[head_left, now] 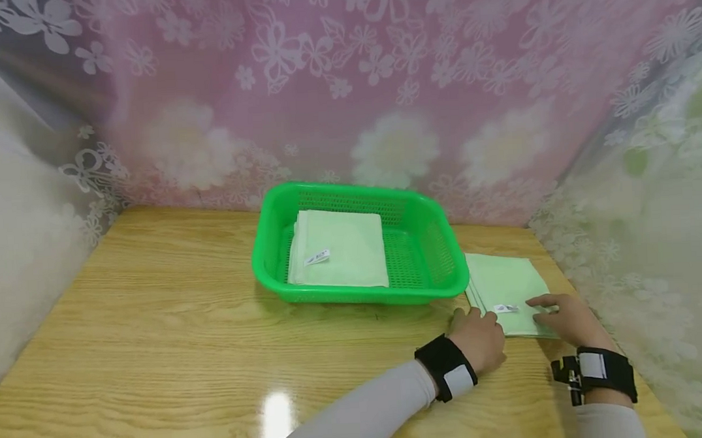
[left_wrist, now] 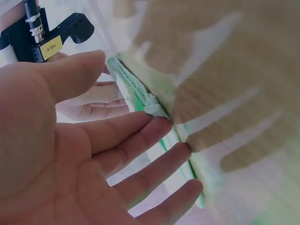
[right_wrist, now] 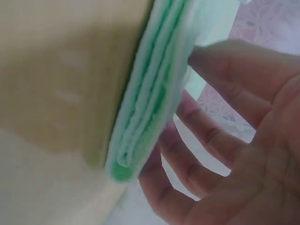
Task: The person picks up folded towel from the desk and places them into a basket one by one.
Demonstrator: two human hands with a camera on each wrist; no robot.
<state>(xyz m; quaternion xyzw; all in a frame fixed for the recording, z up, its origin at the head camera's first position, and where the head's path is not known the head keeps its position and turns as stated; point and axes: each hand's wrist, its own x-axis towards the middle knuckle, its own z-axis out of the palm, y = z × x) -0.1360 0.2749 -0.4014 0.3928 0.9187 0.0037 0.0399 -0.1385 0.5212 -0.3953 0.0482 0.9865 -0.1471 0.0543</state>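
A folded pale green towel [head_left: 509, 284] with a small white label lies on the table, right of a green plastic basket [head_left: 360, 296]. At its near left corner is my left hand [head_left: 478, 339]; in the left wrist view the fingers [left_wrist: 136, 145] reach out fairly straight, tips against the towel's layered edge [left_wrist: 133, 84]. Over the towel's right side is my right hand [head_left: 570, 320]. The right wrist view has its loosely bent fingers [right_wrist: 187, 164] against the towel [right_wrist: 145, 103], thumb apart from them. Inside the basket, on its left side, lies another folded pale green towel [head_left: 343, 245], also labelled.
The wood-grain table [head_left: 156, 332] stretches to the left and front. Flower-patterned pink curtain [head_left: 321, 83] hangs behind it, and pale sheeting [head_left: 663, 231] closes in the right side near my right hand. Both wrists wear black straps [head_left: 446, 366].
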